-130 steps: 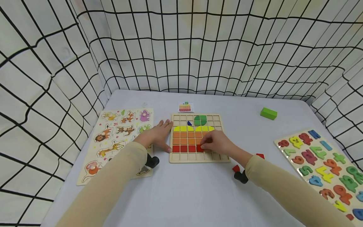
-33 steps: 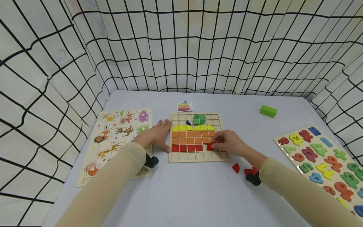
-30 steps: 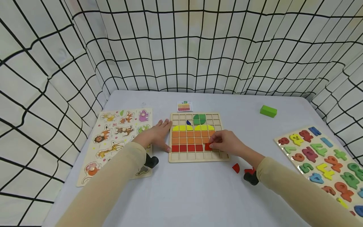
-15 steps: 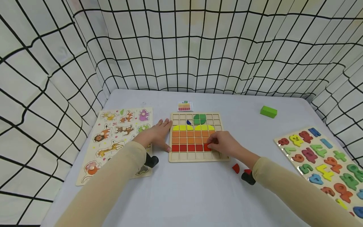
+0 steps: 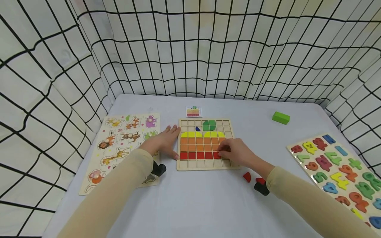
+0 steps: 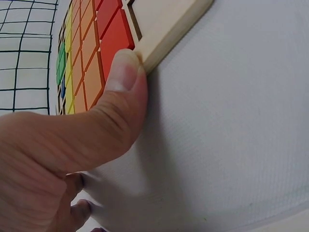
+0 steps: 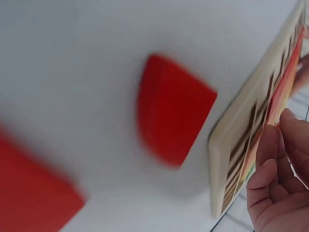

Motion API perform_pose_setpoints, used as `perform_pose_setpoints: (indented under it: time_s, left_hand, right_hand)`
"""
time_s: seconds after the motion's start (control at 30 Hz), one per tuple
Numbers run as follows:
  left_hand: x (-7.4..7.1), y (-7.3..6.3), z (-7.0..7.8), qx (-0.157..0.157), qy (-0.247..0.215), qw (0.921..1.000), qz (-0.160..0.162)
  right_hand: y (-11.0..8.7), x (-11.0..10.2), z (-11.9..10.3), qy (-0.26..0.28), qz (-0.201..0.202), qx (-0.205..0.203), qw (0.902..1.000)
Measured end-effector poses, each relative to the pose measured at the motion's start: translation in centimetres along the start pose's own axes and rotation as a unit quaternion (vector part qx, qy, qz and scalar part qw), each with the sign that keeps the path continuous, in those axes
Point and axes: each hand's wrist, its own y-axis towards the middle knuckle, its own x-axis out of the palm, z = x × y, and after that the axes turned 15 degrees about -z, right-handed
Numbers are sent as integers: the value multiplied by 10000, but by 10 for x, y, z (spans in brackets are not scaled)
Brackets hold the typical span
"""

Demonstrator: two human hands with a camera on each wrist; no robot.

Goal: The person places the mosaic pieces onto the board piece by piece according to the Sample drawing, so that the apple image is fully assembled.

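A wooden grid board [image 5: 200,163] lies mid-table, bearing a green leaf shape [image 5: 209,125], a small blue piece [image 5: 197,129], yellow pieces [image 5: 190,134], orange squares and a row of red squares [image 5: 192,155]. My left hand [image 5: 164,142] rests at its left edge with fingers spread; in the left wrist view the thumb [image 6: 123,79] presses the corner beside a red tile [image 6: 117,41]. At the right end of the red row, my right hand [image 5: 236,152] touches the last red square tile [image 5: 216,155] with bent fingertips. That tile lies level in its cell, partly covered by the fingers.
Red pieces [image 5: 247,177] lie right of the board, close under my right wrist. A picture card [image 5: 193,111] sits behind the board. An animal puzzle [image 5: 119,145] stands left, a number puzzle [image 5: 336,172] right, a green block [image 5: 281,118] at back right. Black netting surrounds the table.
My right hand has carried a red square tile leftward and down into the cell at the row's right end, and its pinch has loosened. The left hand has stayed put.
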Motion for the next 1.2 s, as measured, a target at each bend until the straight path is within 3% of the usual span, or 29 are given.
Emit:
perform_pose_setpoints:
  time_s: [0.3,0.5,0.63,1.2]
  left_hand:
    - [0,0,1,17,49,10000,-8]
    - [-1,-2,3,-14,90,10000,-36]
    - [-1,-2,3,12,54,10000,-23]
    - [0,1,0,1,8,10000,-54]
  right_hand:
    - [-46,-19,50,276,326,272,9987]
    - [-85,-23,88,266,-19,638,9976]
    - [-99,-23,101,153,-224,676,9973]
    - [-94,-21,105,14,-271,530,9982]
